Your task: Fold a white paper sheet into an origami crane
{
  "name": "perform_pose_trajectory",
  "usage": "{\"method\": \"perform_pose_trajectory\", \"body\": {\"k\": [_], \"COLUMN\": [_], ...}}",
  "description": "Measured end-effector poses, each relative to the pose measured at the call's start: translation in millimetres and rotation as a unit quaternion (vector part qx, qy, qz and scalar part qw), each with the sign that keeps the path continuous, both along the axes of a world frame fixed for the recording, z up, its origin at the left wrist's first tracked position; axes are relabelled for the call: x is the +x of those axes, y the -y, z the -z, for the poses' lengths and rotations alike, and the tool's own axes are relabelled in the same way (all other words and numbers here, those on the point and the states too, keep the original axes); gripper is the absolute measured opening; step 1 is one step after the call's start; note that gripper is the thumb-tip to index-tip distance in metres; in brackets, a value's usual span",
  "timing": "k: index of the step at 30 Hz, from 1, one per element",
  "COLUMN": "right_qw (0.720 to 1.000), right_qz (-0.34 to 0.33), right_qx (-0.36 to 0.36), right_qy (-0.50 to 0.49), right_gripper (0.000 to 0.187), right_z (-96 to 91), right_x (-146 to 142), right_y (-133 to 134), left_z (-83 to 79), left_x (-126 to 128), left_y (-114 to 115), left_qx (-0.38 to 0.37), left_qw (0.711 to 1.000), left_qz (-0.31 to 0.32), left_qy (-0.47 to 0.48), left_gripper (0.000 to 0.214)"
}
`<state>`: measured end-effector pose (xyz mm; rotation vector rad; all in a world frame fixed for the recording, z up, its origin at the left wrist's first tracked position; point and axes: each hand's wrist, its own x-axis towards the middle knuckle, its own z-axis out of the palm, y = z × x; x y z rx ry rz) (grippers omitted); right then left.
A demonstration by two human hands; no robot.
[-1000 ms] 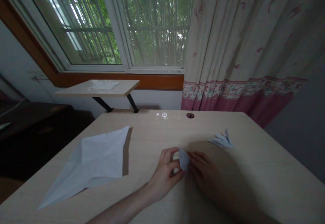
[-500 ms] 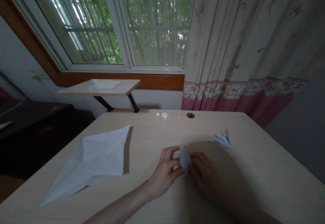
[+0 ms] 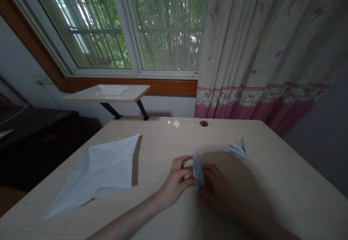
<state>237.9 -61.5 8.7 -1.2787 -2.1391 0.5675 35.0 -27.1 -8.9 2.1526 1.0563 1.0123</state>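
Note:
A small folded white paper piece [image 3: 198, 169] stands on edge on the light wooden desk [image 3: 168, 142], near its middle. My left hand [image 3: 178, 180] pinches it from the left, thumb and fingers closed on the paper. From the right, my right hand [image 3: 217, 189] presses its fingertips against the same piece; this hand lies in shadow. A finished small paper figure [image 3: 237, 149] rests on the desk a little beyond my right hand.
A large creased white paper sheet [image 3: 95, 173] lies on the desk's left half, one corner lifted. A cable hole [image 3: 203, 123] is near the far edge. A raised shelf [image 3: 106, 94] stands at the back left, below the window. A curtain [image 3: 261, 51] hangs at the right.
The small paper piece has been squeezed narrower and now stands more upright. Both hands have closed in on it slightly. Everything else on the desk is unmoved.

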Motion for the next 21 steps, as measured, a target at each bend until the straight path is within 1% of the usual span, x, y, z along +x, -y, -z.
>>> {"method": "perform_pose_trajectory", "body": {"k": [3,7,10,14,21], "right_qw": [1.000,0.998,0.996,0.993,0.992], "right_qz": [-0.005,-0.035,-0.052,-0.064,-0.031], "right_qx": [-0.007,-0.021,-0.017,-0.014,-0.027], "right_qy": [-0.012,-0.038,-0.066,-0.101,-0.120], "right_gripper": [0.032,0.028,0.023,0.023,0.014], "right_z": [-0.5,-1.1,-0.8,-0.5,5.7], "right_x": [-0.4,2.3,4.6,6.5,9.3], "right_y": [-0.5,-2.2,-3.4,-3.3,-4.5], "left_z": [0.0,0.1,0.0,-0.5,-2.1], "left_x": [0.2,-0.3,-0.4,0.1,0.5], "left_y": [0.3,-0.6,-1.7,-1.6,-0.3], "left_qx": [-0.010,-0.060,-0.089,-0.093,-0.075], "left_qw": [1.000,0.998,0.995,0.993,0.994], "left_qz": [0.003,0.013,0.024,0.049,0.042], "left_qy": [0.007,0.018,0.031,0.055,0.063], "left_gripper": [0.010,0.009,0.007,0.006,0.024]}}
